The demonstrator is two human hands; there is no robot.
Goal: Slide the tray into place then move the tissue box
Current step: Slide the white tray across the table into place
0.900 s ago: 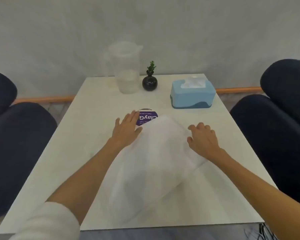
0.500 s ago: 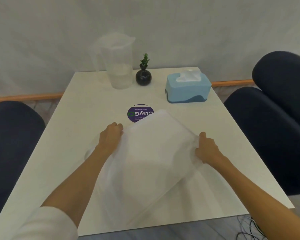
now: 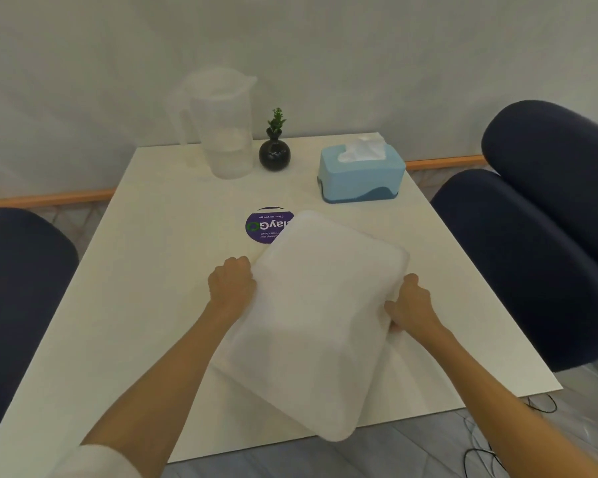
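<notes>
Grey wall (image 3: 359,46), white table (image 3: 135,270), navy chairs (image 3: 532,263)

both arms are extended forward; the left hand (image 3: 233,282) and right hand (image 3: 411,306) are curled closed in grips.

On the table (image 3: 145,305), the tray (image 3: 321,319) lies nearest, the sticker (image 3: 261,226) behind it, the jug (image 3: 221,125), vase (image 3: 274,154) and tissue box (image 3: 361,177) farthest.

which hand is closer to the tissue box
Right. The right hand grips the tray's edge below the tissue box; the left hand grips farther left.
</notes>
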